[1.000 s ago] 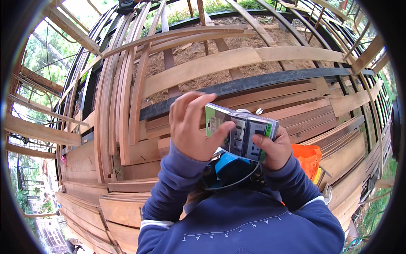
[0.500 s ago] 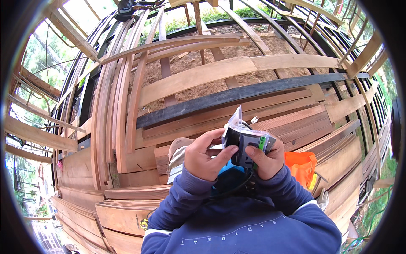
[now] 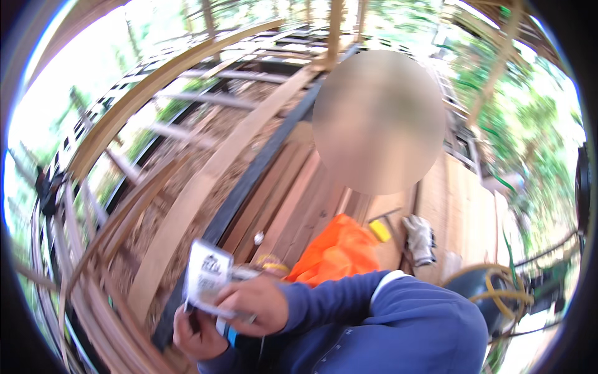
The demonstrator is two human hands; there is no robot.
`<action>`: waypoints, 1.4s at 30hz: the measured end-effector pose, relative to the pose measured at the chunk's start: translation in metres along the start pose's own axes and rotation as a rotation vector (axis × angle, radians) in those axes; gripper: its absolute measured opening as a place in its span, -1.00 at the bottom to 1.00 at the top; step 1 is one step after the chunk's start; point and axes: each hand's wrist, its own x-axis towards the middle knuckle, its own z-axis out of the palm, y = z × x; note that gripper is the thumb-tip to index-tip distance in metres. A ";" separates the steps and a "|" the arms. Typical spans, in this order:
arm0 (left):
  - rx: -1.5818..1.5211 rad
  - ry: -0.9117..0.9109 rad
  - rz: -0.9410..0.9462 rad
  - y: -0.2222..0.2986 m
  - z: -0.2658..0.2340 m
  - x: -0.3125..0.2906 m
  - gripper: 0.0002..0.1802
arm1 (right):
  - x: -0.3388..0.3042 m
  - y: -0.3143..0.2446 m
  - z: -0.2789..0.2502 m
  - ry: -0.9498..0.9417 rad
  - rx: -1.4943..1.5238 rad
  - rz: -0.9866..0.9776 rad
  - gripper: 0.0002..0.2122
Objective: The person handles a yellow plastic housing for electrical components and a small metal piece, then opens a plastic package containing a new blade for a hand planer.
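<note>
A flat clear-plastic package with a white printed card (image 3: 208,271) is tilted up between my hands, low and left of the middle. Around its right side my right hand (image 3: 258,305) is closed, thumb and fingers pinching it. My left hand (image 3: 198,336) is curled at the lower end, its fingers on a dark part of the package. Motion blur smears the fingertips, and what lies inside the package cannot be made out. Something blue (image 3: 231,336) shows just below the hands.
An orange cloth or bag (image 3: 336,252) lies on brown boards right of my hands. Beyond it are a yellow item (image 3: 380,230) and a pale work glove (image 3: 418,240). A dark rounded tank with a yellow hose (image 3: 498,290) stands at right. A blurred disc covers the upper middle.
My view has swung to the right, bringing the glove and tank into sight. Both hands still hold the package, now lower left in the picture, with its white card facing up.
</note>
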 end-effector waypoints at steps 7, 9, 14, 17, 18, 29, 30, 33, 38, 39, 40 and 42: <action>0.025 -0.094 -0.105 0.031 0.028 0.001 -0.79 | -0.018 -0.001 -0.031 0.093 -0.046 0.102 -0.85; 0.018 -0.153 -0.110 0.023 0.022 0.000 -0.75 | -0.021 -0.003 -0.033 0.068 -0.040 0.109 -0.86; -0.077 -0.231 -0.198 0.014 0.006 -0.002 -0.79 | -0.020 0.001 -0.033 0.053 0.004 0.157 -0.85; -0.044 -0.241 -0.172 0.020 0.003 0.002 -0.80 | -0.015 -0.007 -0.036 0.049 0.010 0.262 -0.85; -0.023 -0.240 -0.153 0.022 0.004 0.003 -0.81 | -0.014 -0.011 -0.037 0.050 0.008 0.306 -0.85; 0.202 -0.277 0.126 -0.001 0.004 -0.003 -0.83 | -0.015 -0.010 -0.022 0.126 0.504 0.728 -0.77; 0.215 -0.278 0.061 -0.001 0.003 -0.004 -0.83 | -0.017 -0.005 -0.020 0.168 0.606 0.707 -0.77; 0.260 -0.260 0.172 -0.014 0.002 -0.005 -0.80 | -0.022 0.004 -0.018 0.175 0.702 0.690 -0.77; -0.190 -0.084 -0.113 -0.003 0.015 -0.007 -0.79 | -0.027 0.004 -0.018 0.199 0.671 0.760 -0.76; -0.251 -0.073 -0.147 -0.003 0.017 -0.007 -0.79 | -0.028 0.003 -0.016 0.212 0.654 0.752 -0.76; -0.217 -0.092 -0.160 -0.006 0.016 -0.008 -0.79 | -0.029 0.003 -0.016 0.211 0.660 0.757 -0.76; -0.152 -0.128 -0.185 -0.013 0.014 -0.010 -0.79 | -0.031 0.003 -0.016 0.209 0.669 0.768 -0.77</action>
